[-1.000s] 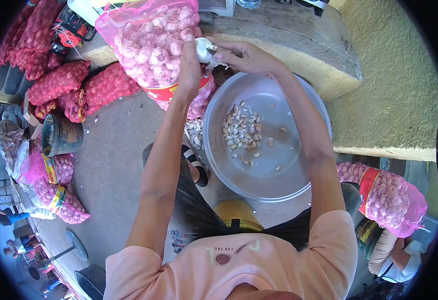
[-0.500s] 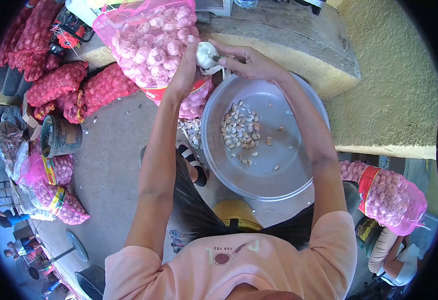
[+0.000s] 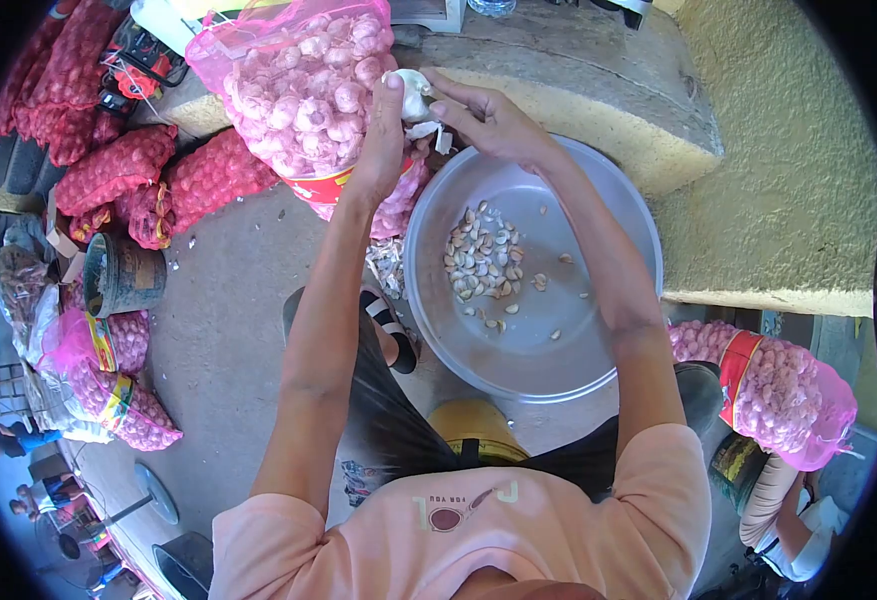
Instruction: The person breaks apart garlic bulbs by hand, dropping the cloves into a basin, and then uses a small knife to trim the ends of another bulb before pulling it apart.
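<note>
A white garlic bulb [image 3: 414, 97] is between my two hands, above the far rim of a wide metal basin [image 3: 598, 345]. My left hand [image 3: 382, 135] holds the bulb from its left side, thumb upright against it. From the right, the bent fingers and thumb of my right hand [image 3: 493, 122] close on the bulb; whether they also hold a small tool, I cannot make out. A loose flap of papery skin [image 3: 443, 140] hangs under the bulb. Separated garlic cloves [image 3: 480, 255] lie in the basin, mostly left of its middle.
A pink mesh sack of garlic [image 3: 303, 100] stands just behind my left hand, with red sacks [image 3: 218, 175] farther left. Another garlic sack [image 3: 773, 385] lies at right, near a seated person [image 3: 793, 520]. A yellow bucket [image 3: 478, 425] is between my legs; a concrete ledge [image 3: 598, 120] borders the basin.
The bulb has turned and tipped slightly upward in my fingers, and its loose skin hangs differently. Both hands have shifted a little, and my right fingers have changed position on the bulb.
</note>
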`<state>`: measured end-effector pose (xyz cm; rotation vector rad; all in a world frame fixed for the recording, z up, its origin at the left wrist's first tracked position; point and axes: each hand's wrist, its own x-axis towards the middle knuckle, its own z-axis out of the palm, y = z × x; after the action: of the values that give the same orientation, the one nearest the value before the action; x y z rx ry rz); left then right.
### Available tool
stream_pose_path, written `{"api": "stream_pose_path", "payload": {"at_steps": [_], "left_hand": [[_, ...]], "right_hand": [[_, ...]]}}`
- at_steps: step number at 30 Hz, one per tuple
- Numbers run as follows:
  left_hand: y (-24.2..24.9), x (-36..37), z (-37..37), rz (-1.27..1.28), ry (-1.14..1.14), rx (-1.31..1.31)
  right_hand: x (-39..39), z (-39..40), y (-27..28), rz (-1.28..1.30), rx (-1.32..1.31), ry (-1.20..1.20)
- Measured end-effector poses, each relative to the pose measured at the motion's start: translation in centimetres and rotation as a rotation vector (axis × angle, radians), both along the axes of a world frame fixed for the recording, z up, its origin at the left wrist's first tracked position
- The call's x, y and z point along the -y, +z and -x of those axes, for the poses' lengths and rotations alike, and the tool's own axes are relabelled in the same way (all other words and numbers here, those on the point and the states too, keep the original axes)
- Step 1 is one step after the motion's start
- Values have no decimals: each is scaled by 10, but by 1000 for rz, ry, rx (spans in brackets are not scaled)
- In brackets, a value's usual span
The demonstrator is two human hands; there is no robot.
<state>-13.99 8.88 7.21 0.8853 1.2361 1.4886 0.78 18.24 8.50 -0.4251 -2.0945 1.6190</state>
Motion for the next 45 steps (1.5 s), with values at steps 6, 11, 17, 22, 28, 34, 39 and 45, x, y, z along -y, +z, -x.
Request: {"api": "stream_pose_path", "payload": {"at_steps": [6,11,17,22,28,34,39,45], "left_hand": [[11,3,-16,-53,169,-184],[5,1,-8,-37,64,-164],[0,-1,-11,-78,74,-91],[1,0,-16,-127,138,-153],[0,-3,-17,-119,268,-177],[-3,-7,-15,-210,296,-176],[-1,-6,-14,-215,265,-175],[11,1,-11,-165,259,-104]], "right_hand": [[11,7,-21,-208,-111,-184],[6,3,-9,-115,-59,-72],[13,-4,15,81,109,-80],[17,4,5,171,9,-92],[16,24,-24,19,-207,-177],[27,39,-38,-125,-276,-369],[42,46,-39,177,-499,-383],[31,29,-26,76,-258,-220]]}}
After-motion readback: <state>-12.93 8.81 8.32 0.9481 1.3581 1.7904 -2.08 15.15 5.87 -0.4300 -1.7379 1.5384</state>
